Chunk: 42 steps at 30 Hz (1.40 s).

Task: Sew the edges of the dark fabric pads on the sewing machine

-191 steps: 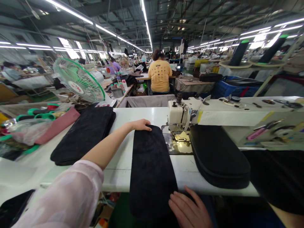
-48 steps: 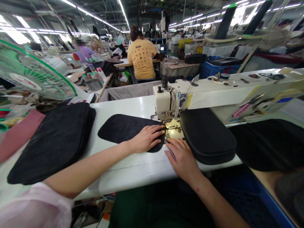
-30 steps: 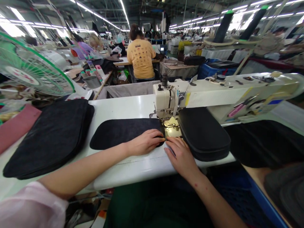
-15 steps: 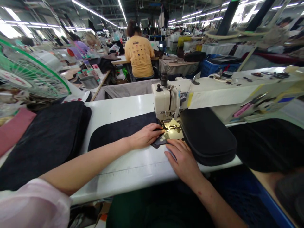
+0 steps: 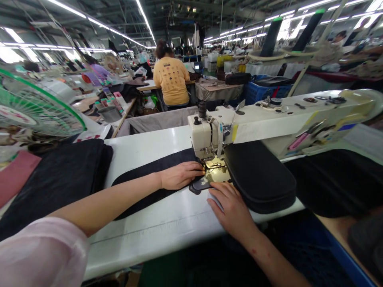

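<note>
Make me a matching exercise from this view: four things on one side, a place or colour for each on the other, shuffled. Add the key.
Column one
1. left hand
2. right hand
3. fan
4. thread cones

Column two
A. dark with green tips
B. fingertips at the near edge of the shiny metal plate
C. green-rimmed, at the picture's left edge
D. on the black panel beside the needle area

Pairs: 1-D, 2-B, 3-C, 4-A
</note>
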Each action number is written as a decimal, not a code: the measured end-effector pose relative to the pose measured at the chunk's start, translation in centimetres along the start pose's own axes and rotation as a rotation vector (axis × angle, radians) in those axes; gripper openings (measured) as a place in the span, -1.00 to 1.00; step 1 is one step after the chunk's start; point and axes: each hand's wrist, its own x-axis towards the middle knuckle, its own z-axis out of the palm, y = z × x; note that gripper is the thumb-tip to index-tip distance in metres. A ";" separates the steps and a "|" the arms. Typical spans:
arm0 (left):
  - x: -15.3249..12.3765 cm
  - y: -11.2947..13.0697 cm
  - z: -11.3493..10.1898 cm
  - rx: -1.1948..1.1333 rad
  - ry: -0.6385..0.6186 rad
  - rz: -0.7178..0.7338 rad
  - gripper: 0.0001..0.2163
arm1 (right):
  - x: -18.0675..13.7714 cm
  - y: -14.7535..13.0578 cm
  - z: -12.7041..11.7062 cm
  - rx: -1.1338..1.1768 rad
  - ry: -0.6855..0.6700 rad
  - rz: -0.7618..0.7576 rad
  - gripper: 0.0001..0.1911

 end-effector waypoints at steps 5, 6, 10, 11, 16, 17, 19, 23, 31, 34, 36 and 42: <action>0.2 2.0 1.5 0.045 0.098 -0.173 -0.65 | 0.0 -0.1 -0.1 -0.002 0.002 0.006 -0.80; 0.5 2.7 2.1 0.069 0.130 -0.232 -0.66 | 0.0 0.0 0.0 0.001 0.004 0.007 -0.80; 2.5 5.7 5.0 0.207 0.277 -0.530 -0.70 | 0.0 0.3 0.0 0.019 0.003 0.006 -0.79; 2.9 6.3 5.4 0.233 0.297 -0.588 -0.71 | 0.0 0.3 0.0 0.027 0.001 0.004 -0.79; 3.6 7.3 4.9 0.235 0.237 -0.661 -0.74 | -0.1 0.7 0.0 0.069 0.000 -0.003 -0.79; 3.3 7.3 4.6 0.233 0.213 -0.655 -0.74 | -0.1 0.7 -0.1 0.073 -0.002 -0.003 -0.79; 2.8 7.2 4.1 0.246 0.179 -0.668 -0.71 | -0.1 0.7 -0.1 0.073 -0.006 -0.001 -0.79; 2.4 7.0 4.2 0.270 0.146 -0.729 -0.64 | 0.0 0.6 -0.1 0.062 -0.010 0.005 -0.79; 1.5 6.5 3.6 0.202 0.121 -0.611 -0.61 | 0.0 0.5 -0.2 0.041 -0.013 0.002 -0.78; 0.5 6.3 2.9 0.134 0.073 -0.448 -0.60 | 0.0 0.5 -0.2 0.027 -0.002 0.000 -0.77; 0.0 6.1 2.6 0.112 0.058 -0.401 -0.58 | -0.1 0.5 -0.2 0.024 0.000 -0.001 -0.77; 0.0 5.6 2.4 0.103 0.069 -0.390 -0.55 | -0.1 0.5 -0.2 0.030 -0.015 -0.002 -0.77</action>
